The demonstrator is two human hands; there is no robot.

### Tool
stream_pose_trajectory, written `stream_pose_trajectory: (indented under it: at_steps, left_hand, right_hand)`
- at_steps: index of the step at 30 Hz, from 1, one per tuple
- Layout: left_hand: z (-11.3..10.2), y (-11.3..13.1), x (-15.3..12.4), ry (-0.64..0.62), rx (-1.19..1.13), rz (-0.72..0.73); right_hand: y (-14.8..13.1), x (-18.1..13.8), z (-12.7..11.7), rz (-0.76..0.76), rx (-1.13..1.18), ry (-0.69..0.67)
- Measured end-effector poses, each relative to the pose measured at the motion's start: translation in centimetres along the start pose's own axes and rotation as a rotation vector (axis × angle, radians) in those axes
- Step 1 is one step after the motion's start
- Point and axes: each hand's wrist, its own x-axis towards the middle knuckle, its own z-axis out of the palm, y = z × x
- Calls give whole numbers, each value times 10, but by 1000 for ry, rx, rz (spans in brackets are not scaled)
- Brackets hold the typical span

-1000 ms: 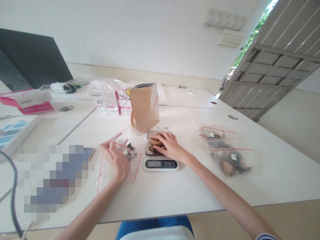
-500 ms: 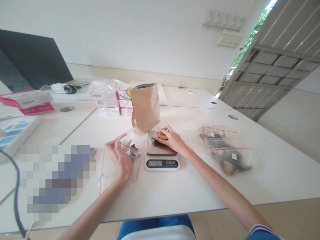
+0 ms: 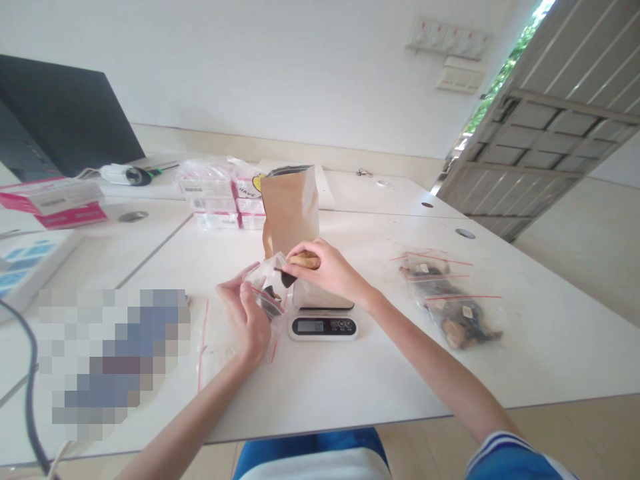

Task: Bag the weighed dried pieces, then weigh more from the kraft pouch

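Note:
My left hand [image 3: 246, 317] holds a small clear zip bag [image 3: 270, 288] open, just left of a white kitchen scale [image 3: 323, 323]. A few dark pieces lie inside the bag. My right hand [image 3: 327, 270] is shut on a handful of brown and dark dried pieces [image 3: 303, 261], right at the bag's mouth and above the scale's left side. A brown paper pouch [image 3: 291, 209] stands upright and open behind the scale.
Filled zip bags [image 3: 448, 299] with red strips lie to the right on the white table [image 3: 380, 373]. Empty zip bags [image 3: 213, 340] lie under my left hand. Stacked clear boxes [image 3: 215, 193] and a laptop [image 3: 60, 120] sit at the back left.
My right hand lifted the dried pieces off the scale platform and carried them left to the bag's mouth. My left hand raised and tilted the bag toward it.

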Motion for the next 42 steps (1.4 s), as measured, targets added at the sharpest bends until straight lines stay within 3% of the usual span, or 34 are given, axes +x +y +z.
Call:
stream_pose_trajectory:
  at_steps: [7, 13, 16, 20, 26, 31, 37, 42]
  left_hand:
    - [-3, 8, 3, 27, -10, 25]
    - [0, 9, 4, 56, -116, -27]
    - [1, 16, 4, 20, -296, -97]
    - [0, 25, 5, 28, -405, -160]
    - [-4, 19, 5, 165, -26, -278]
    - [-4, 20, 0, 175, -77, -316]
    - [-7, 35, -8, 155, -207, -295]
    - [-7, 44, -14, 235, -233, -281]
  right_hand:
    - [-21, 6, 21, 7, -293, -263]
    - [-27, 15, 3, -55, -155, -459]
    - [-34, 19, -7, -82, -47, -535]
    - [-45, 21, -18, -75, -52, -388]
    - [-54, 28, -6, -130, -49, -198]
    - [-58, 28, 11, -64, -167, -149]
    - [-58, 28, 24, -43, 30, 35]
    - [-63, 11, 18, -55, 78, -64]
